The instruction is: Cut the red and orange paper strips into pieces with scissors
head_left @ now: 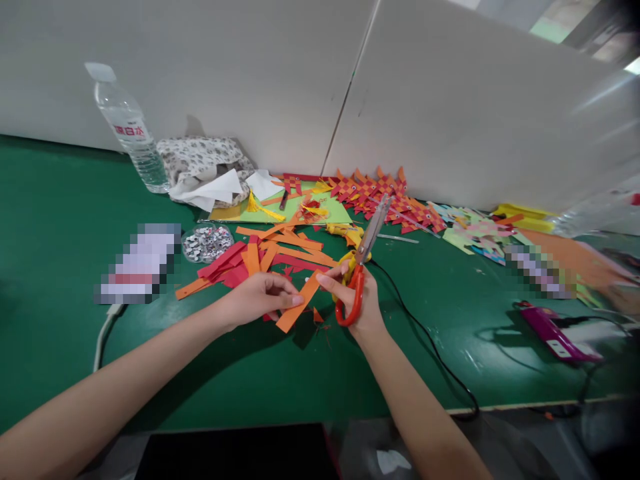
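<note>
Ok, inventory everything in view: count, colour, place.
Table: one, green, below
Water bottle: one, clear, back left
Tissue pouch: one, patterned white, beside bottle
Googly eyes: many, black-and-white, in front of pouch
Pixelated items: two, pale, left and right
Paper strips: many, orange and red, centre
Held strip: one, orange, centre front
Scissors: one pair, red handles, centre
Glue gun: one, yellow, right of strips
Tassels: at least two, yellow, back centre
Woven fish: several, red and orange, behind scissors
Paper cut-outs: several, pastel, right of fish
Power strip: one, purple, right
Cords: several, black or white, both sides
Forearms: two, bare, lower frame
Left hand: one, bare, on held strip
Right hand: one, bare, on scissors and strip
</note>
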`<control>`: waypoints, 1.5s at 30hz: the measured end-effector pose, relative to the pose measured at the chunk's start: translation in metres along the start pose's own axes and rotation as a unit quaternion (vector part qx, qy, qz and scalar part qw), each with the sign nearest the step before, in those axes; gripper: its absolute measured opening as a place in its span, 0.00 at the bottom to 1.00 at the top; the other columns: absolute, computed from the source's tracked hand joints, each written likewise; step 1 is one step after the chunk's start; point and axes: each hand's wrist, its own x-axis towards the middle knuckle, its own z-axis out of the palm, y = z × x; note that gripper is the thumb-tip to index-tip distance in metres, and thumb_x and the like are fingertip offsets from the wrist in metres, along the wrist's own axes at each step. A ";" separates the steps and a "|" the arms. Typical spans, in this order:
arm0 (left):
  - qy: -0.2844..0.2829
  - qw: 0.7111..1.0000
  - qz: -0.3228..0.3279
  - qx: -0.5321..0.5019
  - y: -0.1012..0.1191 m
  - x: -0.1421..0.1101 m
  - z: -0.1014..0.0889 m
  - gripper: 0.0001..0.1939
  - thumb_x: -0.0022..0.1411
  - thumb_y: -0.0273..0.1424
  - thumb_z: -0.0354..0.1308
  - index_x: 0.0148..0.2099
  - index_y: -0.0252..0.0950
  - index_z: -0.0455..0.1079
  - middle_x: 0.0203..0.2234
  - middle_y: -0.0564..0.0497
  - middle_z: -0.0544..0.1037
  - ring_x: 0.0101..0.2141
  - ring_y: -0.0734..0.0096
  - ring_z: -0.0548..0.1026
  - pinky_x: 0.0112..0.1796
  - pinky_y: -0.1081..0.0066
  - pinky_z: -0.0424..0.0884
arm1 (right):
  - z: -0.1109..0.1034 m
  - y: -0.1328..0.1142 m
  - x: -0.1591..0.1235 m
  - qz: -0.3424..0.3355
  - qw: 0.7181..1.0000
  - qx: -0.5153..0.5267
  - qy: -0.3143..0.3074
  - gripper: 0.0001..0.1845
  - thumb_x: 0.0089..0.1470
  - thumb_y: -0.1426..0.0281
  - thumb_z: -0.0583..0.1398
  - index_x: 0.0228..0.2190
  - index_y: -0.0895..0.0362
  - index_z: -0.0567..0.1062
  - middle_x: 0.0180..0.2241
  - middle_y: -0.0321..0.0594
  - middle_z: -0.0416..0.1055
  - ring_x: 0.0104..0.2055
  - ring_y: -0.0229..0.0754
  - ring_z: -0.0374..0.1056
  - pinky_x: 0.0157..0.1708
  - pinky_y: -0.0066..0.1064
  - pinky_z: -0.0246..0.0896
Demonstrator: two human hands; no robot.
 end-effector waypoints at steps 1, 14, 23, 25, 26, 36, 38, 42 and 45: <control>0.000 1.000 -0.001 -0.003 0.000 0.000 0.000 0.14 0.46 0.41 0.65 0.29 0.35 0.72 0.19 0.57 0.68 0.20 0.80 0.65 0.22 0.78 0.63 | 0.000 0.000 0.000 -0.002 1.000 -0.001 0.001 0.22 0.32 0.69 0.70 0.24 0.53 0.61 0.20 0.28 0.71 0.23 0.37 0.67 0.32 0.35 0.66; 0.014 0.996 -0.029 -0.084 0.003 -0.001 -0.003 0.14 0.47 0.39 0.65 0.30 0.33 0.70 0.18 0.57 0.66 0.19 0.80 0.64 0.20 0.79 0.59 | -0.016 0.005 0.016 -0.051 0.988 -0.038 0.139 0.21 0.37 0.63 0.68 0.26 0.54 0.62 0.22 0.28 0.68 0.18 0.32 0.61 0.17 0.25 0.57; 0.150 0.983 0.103 0.017 0.009 -0.002 -0.025 0.14 0.50 0.33 0.61 0.38 0.38 0.62 0.14 0.62 0.61 0.16 0.79 0.61 0.20 0.76 0.56 | -0.028 0.005 0.027 -0.012 0.920 -0.380 0.096 0.13 0.40 0.62 0.63 0.28 0.56 0.70 0.27 0.40 0.73 0.25 0.41 0.67 0.26 0.32 0.59; 0.175 0.974 0.136 0.050 0.006 0.000 -0.029 0.13 0.50 0.31 0.61 0.37 0.37 0.62 0.14 0.63 0.59 0.16 0.79 0.59 0.21 0.76 0.55 | -0.025 0.006 0.029 -0.010 0.896 -0.435 0.092 0.11 0.42 0.64 0.61 0.29 0.56 0.69 0.28 0.41 0.73 0.27 0.43 0.68 0.27 0.33 0.59; 0.195 0.966 0.155 0.071 0.004 0.002 -0.030 0.12 0.49 0.30 0.61 0.37 0.37 0.62 0.15 0.62 0.59 0.17 0.79 0.59 0.21 0.76 0.55 | -0.024 0.007 0.030 -0.008 0.883 -0.460 0.095 0.10 0.44 0.64 0.60 0.30 0.55 0.69 0.28 0.42 0.73 0.27 0.44 0.68 0.27 0.33 0.58; 0.139 0.969 0.177 0.101 0.000 -0.002 -0.011 0.10 0.55 0.38 0.59 0.34 0.36 0.71 0.24 0.51 0.76 0.24 0.73 0.74 0.28 0.73 0.70 | -0.029 0.014 0.039 -0.018 0.798 -0.594 0.100 0.06 0.47 0.65 0.56 0.29 0.53 0.66 0.28 0.43 0.71 0.30 0.49 0.68 0.24 0.33 0.50; 0.110 0.979 0.150 0.088 -0.001 -0.003 -0.008 0.15 0.56 0.42 0.56 0.27 0.35 0.69 0.17 0.53 0.72 0.18 0.75 0.71 0.23 0.74 0.68 | -0.029 0.014 0.039 -0.009 0.799 -0.592 0.100 0.05 0.46 0.65 0.56 0.28 0.52 0.65 0.28 0.42 0.71 0.30 0.48 0.67 0.23 0.32 0.49; 0.078 0.986 0.138 0.043 -0.004 0.001 -0.007 0.14 0.57 0.40 0.55 0.29 0.34 0.70 0.21 0.52 0.74 0.22 0.75 0.73 0.26 0.74 0.70 | -0.028 0.015 0.038 -0.009 0.852 -0.515 0.095 0.09 0.43 0.65 0.61 0.27 0.53 0.65 0.26 0.38 0.70 0.26 0.44 0.65 0.25 0.32 0.52; 0.042 0.995 0.094 0.015 -0.006 0.004 -0.006 0.13 0.55 0.37 0.58 0.42 0.36 0.71 0.33 0.49 0.77 0.29 0.73 0.75 0.29 0.74 0.70 | -0.025 0.014 0.036 -0.033 0.935 -0.345 0.068 0.17 0.38 0.62 0.65 0.26 0.53 0.64 0.26 0.36 0.70 0.24 0.39 0.62 0.26 0.31 0.56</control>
